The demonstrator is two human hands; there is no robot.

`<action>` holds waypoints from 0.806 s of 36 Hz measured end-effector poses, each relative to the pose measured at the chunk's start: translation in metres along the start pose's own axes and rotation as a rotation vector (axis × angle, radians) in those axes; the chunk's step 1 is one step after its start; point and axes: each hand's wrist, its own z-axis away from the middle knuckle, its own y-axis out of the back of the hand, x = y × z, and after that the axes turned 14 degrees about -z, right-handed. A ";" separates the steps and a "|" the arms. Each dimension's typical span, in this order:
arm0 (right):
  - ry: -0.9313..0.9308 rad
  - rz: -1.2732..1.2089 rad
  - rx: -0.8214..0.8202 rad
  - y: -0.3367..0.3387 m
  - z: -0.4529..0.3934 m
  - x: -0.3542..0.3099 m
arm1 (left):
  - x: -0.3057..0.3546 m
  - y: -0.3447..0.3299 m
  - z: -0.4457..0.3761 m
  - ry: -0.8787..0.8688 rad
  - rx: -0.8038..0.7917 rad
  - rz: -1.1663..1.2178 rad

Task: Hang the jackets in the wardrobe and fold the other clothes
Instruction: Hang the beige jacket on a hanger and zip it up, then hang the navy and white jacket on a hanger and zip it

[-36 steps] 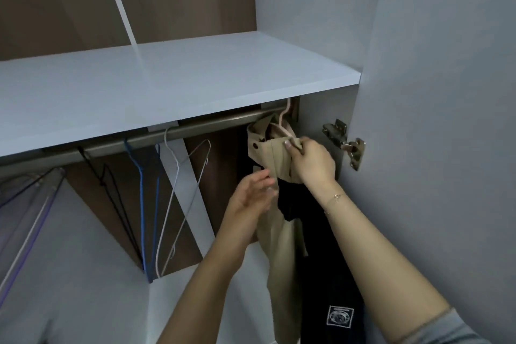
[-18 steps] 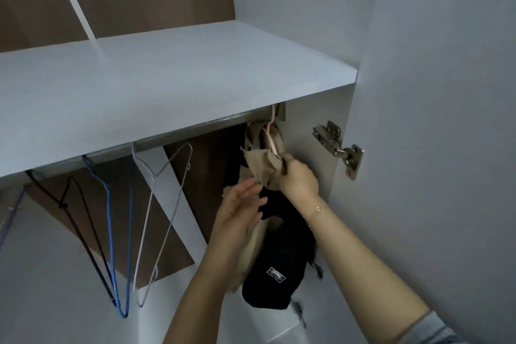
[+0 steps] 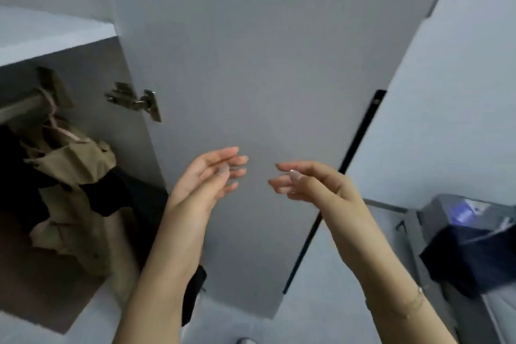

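Both hands are raised in front of the open wardrobe door (image 3: 251,78), apart from each other and grasping nothing; the left hand (image 3: 208,176) shows its palm, fingers straight and loosely spread, while the right hand (image 3: 310,180) faces it with fingers relaxed and slightly bent; a thin bracelet (image 3: 413,303) circles the right wrist. The beige jacket (image 3: 69,176) hangs inside the wardrobe at the left of the view, on a pale hanger (image 3: 53,117) hooked over the metal rail (image 3: 19,107), just under the white shelf (image 3: 50,33); a black garment (image 3: 120,190) hangs against it, between the jacket and the wardrobe's side wall, and its lower edge shows again behind the left forearm; neither hand touches these clothes. A metal hinge (image 3: 134,100) sits on the door near the rail's end. A dark strip (image 3: 335,190) runs along the door's far edge. At the lower right, well apart from the wardrobe, a dark navy garment (image 3: 469,257) lies draped over a grey surface (image 3: 435,215); the picture is blurred there, so I cannot tell what kind of clothing it is.
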 end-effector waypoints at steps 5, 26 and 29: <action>0.046 0.068 0.359 0.082 0.093 -0.022 | 0.002 -0.091 0.034 0.004 -0.356 0.035; 0.425 0.334 1.230 0.385 0.377 -0.205 | 0.121 -0.572 0.180 -0.264 -1.310 0.215; 0.466 0.394 1.294 0.427 0.411 -0.228 | 0.134 -0.635 0.205 -0.328 -1.350 0.239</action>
